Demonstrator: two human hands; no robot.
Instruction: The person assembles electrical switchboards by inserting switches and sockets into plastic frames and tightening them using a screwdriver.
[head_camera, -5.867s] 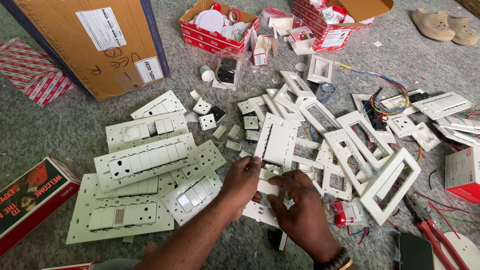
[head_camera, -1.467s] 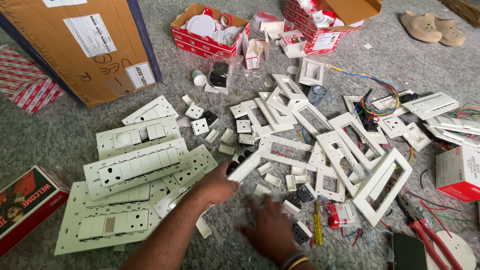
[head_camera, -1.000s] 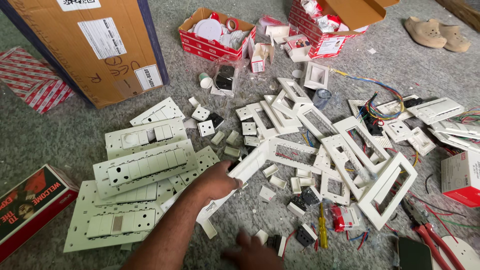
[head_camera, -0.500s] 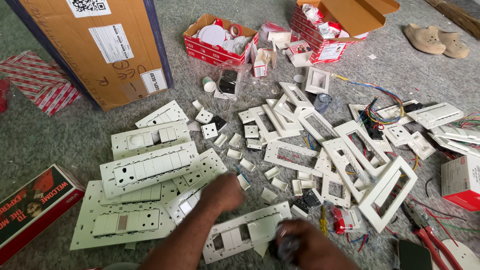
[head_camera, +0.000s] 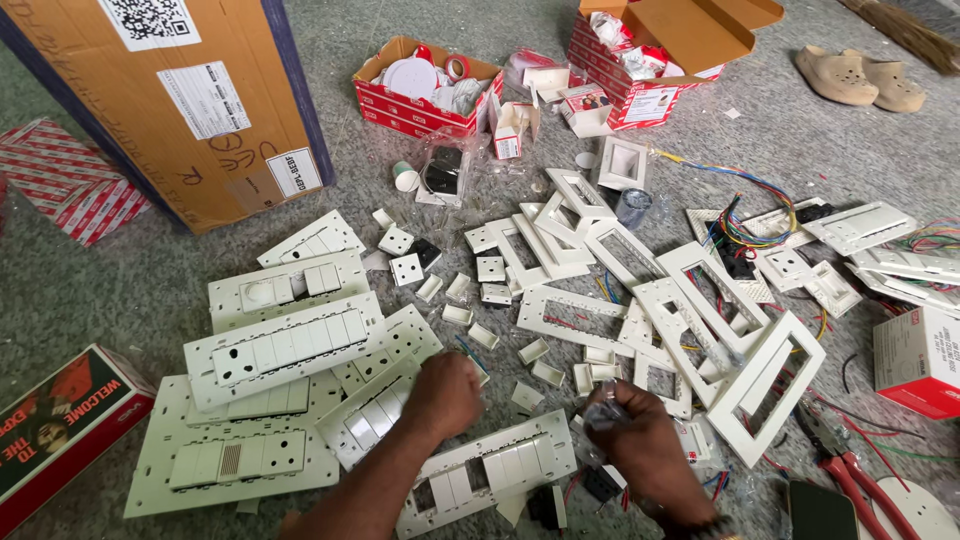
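Observation:
My left hand (head_camera: 445, 395) rests with curled fingers on the right end of a white switch plate (head_camera: 365, 420) in a pile of such plates; I cannot see anything inside the fist. Just below it, a long white switch plate (head_camera: 500, 472) lies flat on the grey carpet between my two forearms. To its right, my right hand (head_camera: 640, 450) is closed around a small pale part (head_camera: 603, 414) at its fingertips. Small white switch modules (head_camera: 535, 372) are scattered just beyond both hands.
Several empty white frames (head_camera: 690, 300) and coloured wires (head_camera: 745, 215) lie to the right, with red pliers (head_camera: 850, 475) at the lower right. A big cardboard box (head_camera: 190, 100) stands at the far left. Red cartons (head_camera: 420, 95) and sandals (head_camera: 860, 78) are at the back.
My left hand brought the long switch plate toward me and laid it flat, then settled just above it. My right hand came back into view holding a small part.

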